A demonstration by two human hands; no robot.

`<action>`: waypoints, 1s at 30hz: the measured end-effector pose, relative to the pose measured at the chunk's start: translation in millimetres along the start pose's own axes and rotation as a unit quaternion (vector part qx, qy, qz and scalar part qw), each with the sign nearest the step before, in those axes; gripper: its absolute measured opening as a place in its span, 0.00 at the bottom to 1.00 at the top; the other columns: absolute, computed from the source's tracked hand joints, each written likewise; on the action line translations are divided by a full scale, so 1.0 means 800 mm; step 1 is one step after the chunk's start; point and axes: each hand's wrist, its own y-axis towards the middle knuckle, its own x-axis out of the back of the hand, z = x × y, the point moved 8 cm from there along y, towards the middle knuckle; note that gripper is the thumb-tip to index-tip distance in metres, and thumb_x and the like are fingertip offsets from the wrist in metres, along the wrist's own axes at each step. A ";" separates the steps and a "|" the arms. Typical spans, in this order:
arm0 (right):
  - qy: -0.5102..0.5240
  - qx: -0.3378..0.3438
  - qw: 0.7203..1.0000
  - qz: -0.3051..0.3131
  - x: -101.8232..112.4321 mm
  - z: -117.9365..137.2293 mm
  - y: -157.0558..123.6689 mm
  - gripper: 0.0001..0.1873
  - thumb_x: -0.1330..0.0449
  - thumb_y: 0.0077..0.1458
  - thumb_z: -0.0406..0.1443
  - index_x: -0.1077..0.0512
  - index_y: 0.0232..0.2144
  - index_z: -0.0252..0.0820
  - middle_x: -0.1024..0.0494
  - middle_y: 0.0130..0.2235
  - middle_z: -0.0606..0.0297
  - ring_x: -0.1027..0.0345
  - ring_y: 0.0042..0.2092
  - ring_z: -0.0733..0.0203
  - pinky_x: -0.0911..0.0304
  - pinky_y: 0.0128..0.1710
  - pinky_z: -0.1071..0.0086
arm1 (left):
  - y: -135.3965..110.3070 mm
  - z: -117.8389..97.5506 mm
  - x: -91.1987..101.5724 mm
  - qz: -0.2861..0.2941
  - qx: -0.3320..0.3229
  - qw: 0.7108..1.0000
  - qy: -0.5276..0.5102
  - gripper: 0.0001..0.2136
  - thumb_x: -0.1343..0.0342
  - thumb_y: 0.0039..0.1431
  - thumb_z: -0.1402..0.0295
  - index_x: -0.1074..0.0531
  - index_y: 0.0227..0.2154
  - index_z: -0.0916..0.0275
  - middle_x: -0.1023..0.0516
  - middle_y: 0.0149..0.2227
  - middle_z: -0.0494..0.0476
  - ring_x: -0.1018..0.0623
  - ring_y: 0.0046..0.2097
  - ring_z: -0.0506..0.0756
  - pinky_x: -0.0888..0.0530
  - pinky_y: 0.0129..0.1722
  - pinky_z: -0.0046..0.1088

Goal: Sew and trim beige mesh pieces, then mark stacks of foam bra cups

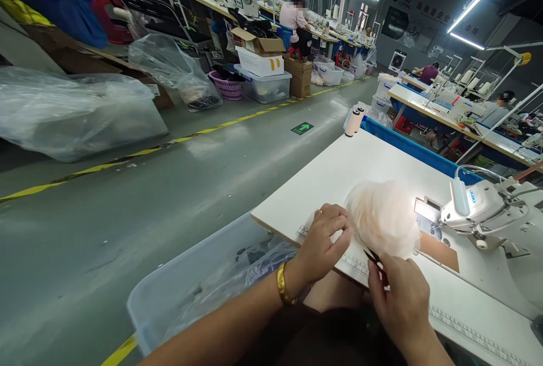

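A bunched piece of sheer, pale cream fabric lies on the white sewing table, left of the sewing machine's needle area. My left hand, with a gold bangle at the wrist, is closed in a pinch at the fabric's left edge. What sits between those fingertips is too small to tell. Dark thread snips are held in my right hand, their tips at the fabric's near edge. The white sewing machine has its lamp lit over the fabric's right side.
Two thread cones stand at the table's far corner. Below its left edge is a translucent plastic bin with bagged material. A brown patch lies beside the machine bed. Across the aisle, people sit at other machines near boxes and a purple basket.
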 end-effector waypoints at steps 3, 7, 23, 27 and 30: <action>0.004 -0.040 0.999 -0.004 0.016 -0.016 -0.016 0.06 0.43 0.72 0.36 0.29 0.43 0.39 0.28 0.24 0.70 0.36 0.24 0.64 0.41 0.28 0.69 | -0.001 -0.007 0.008 -0.054 -0.017 0.998 0.006 0.04 0.46 0.64 0.72 0.31 0.34 0.57 0.25 0.37 0.54 0.27 0.43 0.57 0.30 0.46 0.39; -0.014 -0.081 0.997 0.002 0.017 -0.037 -0.026 0.08 0.43 0.73 0.39 0.28 0.43 0.40 0.27 0.26 0.70 0.35 0.25 0.64 0.40 0.28 0.70 | 0.001 -0.020 -0.008 -0.061 -0.035 0.997 0.029 0.15 0.39 0.59 0.71 0.29 0.49 0.57 0.25 0.48 0.58 0.27 0.51 0.60 0.29 0.53 0.43; -0.162 0.010 0.987 0.008 -0.005 -0.013 0.039 0.15 0.50 0.75 0.34 0.31 0.34 0.42 0.33 0.22 0.71 0.43 0.23 0.61 0.51 0.29 0.64 | 0.006 -0.032 -0.020 -0.045 -0.037 0.998 0.025 0.06 0.48 0.70 0.72 0.28 0.36 0.58 0.25 0.43 0.56 0.28 0.46 0.57 0.33 0.50 0.40; -0.170 0.000 0.985 0.020 -0.013 -0.016 0.039 0.16 0.51 0.75 0.34 0.32 0.33 0.43 0.33 0.21 0.71 0.44 0.23 0.61 0.53 0.28 0.64 | 0.004 -0.033 -0.020 -0.052 -0.056 0.997 0.022 0.05 0.48 0.69 0.73 0.30 0.36 0.58 0.26 0.42 0.55 0.28 0.46 0.56 0.33 0.50 0.39; -0.175 -0.008 0.984 0.024 -0.015 -0.020 0.036 0.15 0.51 0.75 0.35 0.32 0.34 0.43 0.32 0.22 0.71 0.44 0.22 0.61 0.53 0.28 0.64 | 0.003 -0.031 -0.020 -0.055 -0.058 0.997 0.022 0.05 0.47 0.68 0.73 0.31 0.36 0.59 0.26 0.42 0.55 0.28 0.46 0.56 0.33 0.50 0.39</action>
